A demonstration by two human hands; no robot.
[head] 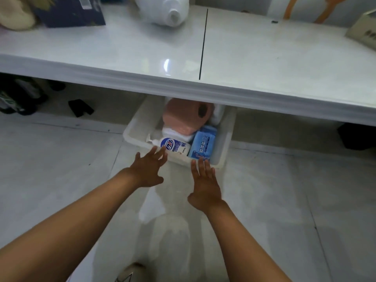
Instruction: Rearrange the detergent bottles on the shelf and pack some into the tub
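A white plastic tub (136, 127) sits on the floor, half under the white shelf (264, 64). It holds a pink detergent bottle (183, 117) lying on its side, a white pump bottle with a blue label (175, 146), a blue refill pouch (203, 142) and something white beneath them. My left hand (149, 168) has its fingers straight and spread, the fingertips at the tub's near rim by the pump bottle. Just below the blue pouch, my right hand (204, 183) is flat with straight fingers at the same rim. A white jug (164, 10) lies on the shelf top.
On the shelf top stand a dark blue box (71, 11) at the back left, a beige object (15, 16) in the corner and a cardboard box (364, 31) at the right edge. Dark items (80, 107) lie on the floor under the shelf, left and right. Glossy tiled floor (284, 200) surrounds me.
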